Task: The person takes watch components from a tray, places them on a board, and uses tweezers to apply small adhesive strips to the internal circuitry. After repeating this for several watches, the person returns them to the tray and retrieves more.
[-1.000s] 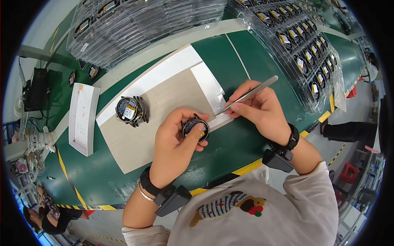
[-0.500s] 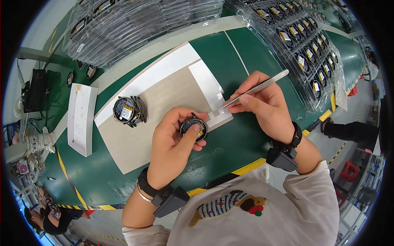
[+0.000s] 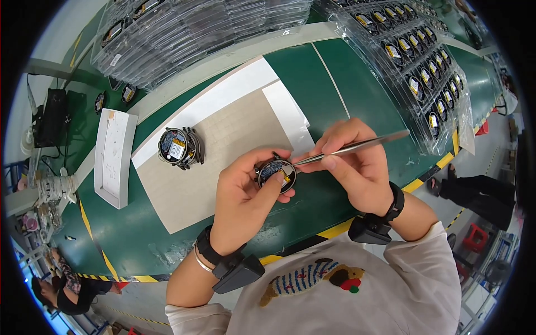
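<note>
My left hand is closed around a round watch case, its thumb pressing on the exposed inside, where a dark circuit board and a yellow-and-silver part show. Between the fingers of my right hand are metal tweezers. Their tips reach the right rim of the case; whether they pinch anything is too small to tell. Left of my hands, a stack of similar watch cases stands on a beige sheet, the top one showing its board and battery.
White paper strips lie along the sheet's right side. A shallow white box is at the left. Clear plastic trays are piled at the back. Another tray of watch parts fills the back right. Striped tape marks the green table's near edge.
My right hand has brought the tweezers down from the white paper strip to the watch case. My left hand and the case have shifted slightly right.
</note>
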